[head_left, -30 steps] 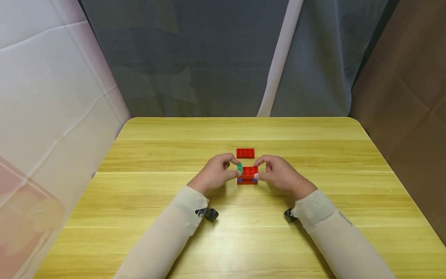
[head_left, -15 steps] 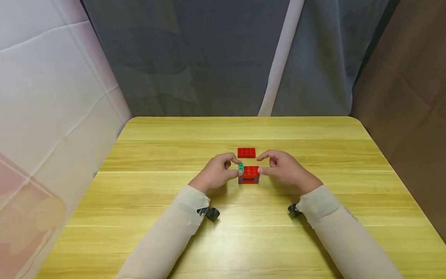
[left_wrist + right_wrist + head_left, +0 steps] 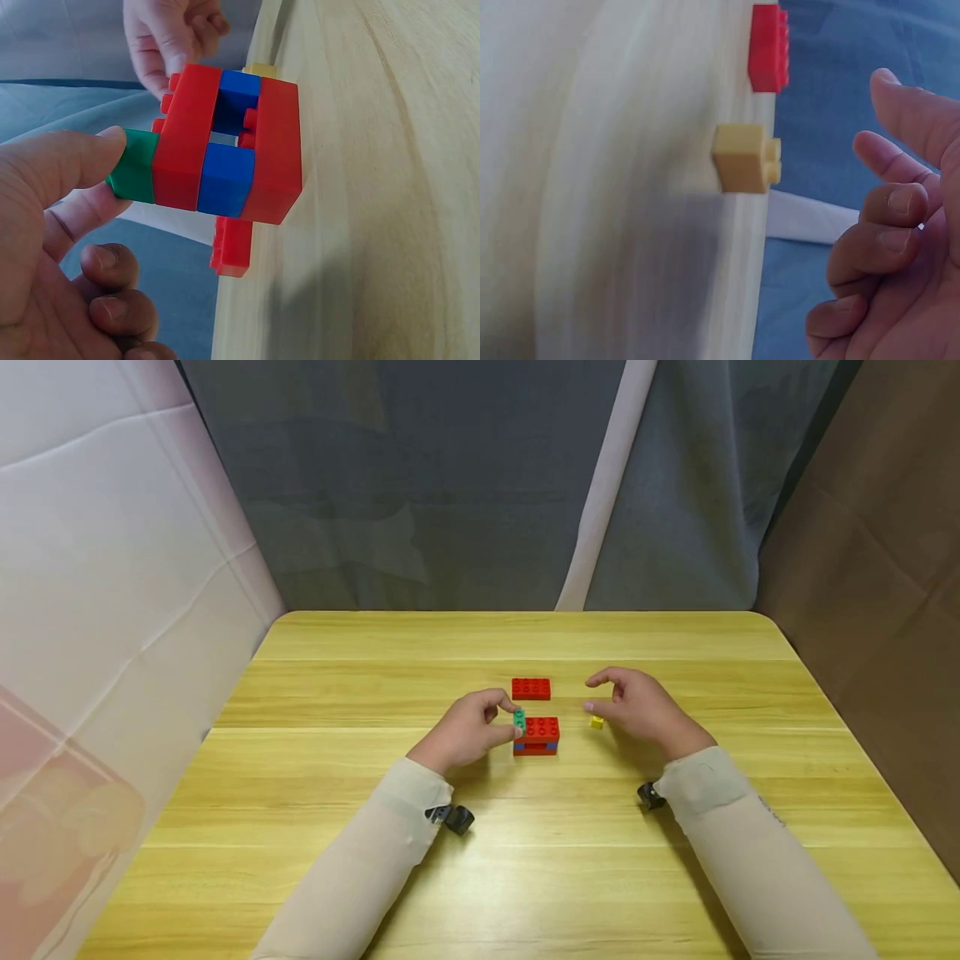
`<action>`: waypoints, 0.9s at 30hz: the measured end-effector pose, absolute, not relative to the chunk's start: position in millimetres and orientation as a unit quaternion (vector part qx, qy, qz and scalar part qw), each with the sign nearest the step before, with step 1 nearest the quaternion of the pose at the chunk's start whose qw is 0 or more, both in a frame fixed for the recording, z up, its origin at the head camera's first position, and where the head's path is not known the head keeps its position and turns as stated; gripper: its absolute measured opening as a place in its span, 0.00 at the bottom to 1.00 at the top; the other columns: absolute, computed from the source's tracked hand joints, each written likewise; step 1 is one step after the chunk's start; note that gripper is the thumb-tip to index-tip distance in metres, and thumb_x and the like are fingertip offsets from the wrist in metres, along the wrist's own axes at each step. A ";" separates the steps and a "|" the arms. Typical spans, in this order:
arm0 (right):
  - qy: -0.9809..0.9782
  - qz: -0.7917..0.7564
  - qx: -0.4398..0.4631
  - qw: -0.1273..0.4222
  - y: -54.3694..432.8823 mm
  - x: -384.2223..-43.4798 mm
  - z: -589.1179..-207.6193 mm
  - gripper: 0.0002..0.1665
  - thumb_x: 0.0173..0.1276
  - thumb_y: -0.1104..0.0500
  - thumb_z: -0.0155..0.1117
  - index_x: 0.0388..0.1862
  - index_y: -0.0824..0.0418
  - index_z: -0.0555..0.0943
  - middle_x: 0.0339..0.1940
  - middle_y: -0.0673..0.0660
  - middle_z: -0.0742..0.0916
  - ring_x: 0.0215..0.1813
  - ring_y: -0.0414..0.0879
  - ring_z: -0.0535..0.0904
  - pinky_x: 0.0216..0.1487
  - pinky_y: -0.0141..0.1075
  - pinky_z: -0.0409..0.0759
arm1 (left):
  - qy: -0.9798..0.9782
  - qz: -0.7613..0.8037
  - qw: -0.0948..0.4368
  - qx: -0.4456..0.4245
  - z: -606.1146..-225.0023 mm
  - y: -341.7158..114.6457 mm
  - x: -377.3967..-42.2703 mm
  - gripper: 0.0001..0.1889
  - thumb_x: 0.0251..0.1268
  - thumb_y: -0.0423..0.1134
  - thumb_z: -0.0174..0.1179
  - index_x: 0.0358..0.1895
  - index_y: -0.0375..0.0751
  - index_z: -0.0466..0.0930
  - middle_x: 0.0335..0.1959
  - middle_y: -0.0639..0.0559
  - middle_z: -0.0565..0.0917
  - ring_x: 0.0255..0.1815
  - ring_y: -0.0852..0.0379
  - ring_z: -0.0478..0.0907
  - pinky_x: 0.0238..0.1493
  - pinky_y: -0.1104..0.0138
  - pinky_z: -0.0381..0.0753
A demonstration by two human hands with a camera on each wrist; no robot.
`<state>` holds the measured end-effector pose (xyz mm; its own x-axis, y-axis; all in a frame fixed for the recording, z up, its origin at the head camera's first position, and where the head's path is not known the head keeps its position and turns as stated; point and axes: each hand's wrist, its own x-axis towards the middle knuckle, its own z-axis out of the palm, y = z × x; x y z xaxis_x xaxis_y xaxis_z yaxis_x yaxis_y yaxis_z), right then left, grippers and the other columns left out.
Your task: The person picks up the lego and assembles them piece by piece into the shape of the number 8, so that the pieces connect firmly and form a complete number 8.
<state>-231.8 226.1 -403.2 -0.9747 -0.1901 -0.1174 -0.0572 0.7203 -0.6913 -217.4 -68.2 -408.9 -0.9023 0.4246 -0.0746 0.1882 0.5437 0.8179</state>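
Observation:
My left hand (image 3: 471, 727) pinches a green brick (image 3: 137, 166) between thumb and forefinger. That brick sits on the left end of the upper red brick (image 3: 187, 135) of a small stack. Two blue bricks (image 3: 227, 178) separate the upper red brick from a lower red brick (image 3: 276, 150), with a gap between them. To the right of the stack, my right hand (image 3: 643, 710) hovers with thumb and forefinger apart, holding nothing. Just under its thumb stands a small yellow brick (image 3: 741, 159) on the table, partly hidden in the head view.
A loose red brick (image 3: 531, 689) lies behind the stack on the wooden table (image 3: 480, 860). Grey cloth (image 3: 450, 485) hangs beyond the far edge, with a white cloth (image 3: 112, 568) on the left and a brown one (image 3: 870, 568) on the right.
My right hand has left the right end of the stack and moved right and slightly away, over the yellow brick, which has come into view. The left hand keeps its pinch on the green brick.

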 end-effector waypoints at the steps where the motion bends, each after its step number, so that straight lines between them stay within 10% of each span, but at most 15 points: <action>1: 0.925 -0.364 -0.064 0.092 227.8 -232.3 -404.4 0.26 0.73 0.52 0.72 0.66 0.60 0.81 0.25 0.55 0.72 0.27 0.49 0.67 0.31 0.40 0.68 | 0.869 0.443 0.133 0.176 -409.0 -68.1 -217.3 0.08 0.71 0.43 0.70 0.49 0.51 0.84 0.24 0.54 0.60 0.24 0.55 0.59 0.31 0.63 0.62; 27: 0.937 -0.320 -0.037 0.137 236.5 -236.4 -421.3 0.22 0.65 0.56 0.78 0.55 0.60 0.84 0.27 0.53 0.75 0.32 0.49 0.71 0.35 0.39 0.71 | 0.869 0.442 0.134 0.180 -408.5 -68.3 -218.0 0.08 0.72 0.43 0.69 0.49 0.49 0.83 0.22 0.55 0.58 0.23 0.56 0.57 0.30 0.63 0.61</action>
